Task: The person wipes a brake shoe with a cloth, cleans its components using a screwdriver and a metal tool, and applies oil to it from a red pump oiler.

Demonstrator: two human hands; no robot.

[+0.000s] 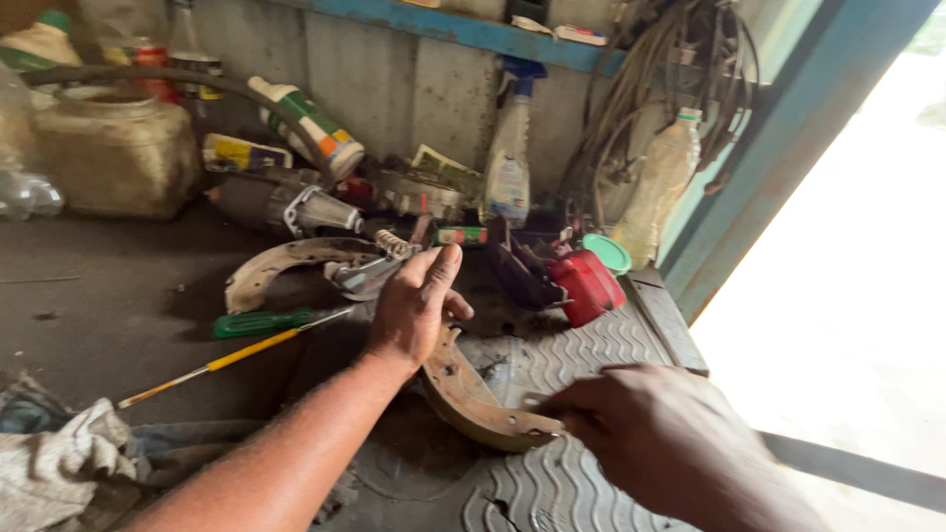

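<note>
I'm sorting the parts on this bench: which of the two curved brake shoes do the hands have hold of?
The rusty brake shoe on the ribbed mat, between left hand and right hand. The other brake shoe lies untouched farther back.

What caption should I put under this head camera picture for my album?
Two bare hands, left hand and right hand, hold a rusty curved brake shoe on a cluttered workbench.
</note>
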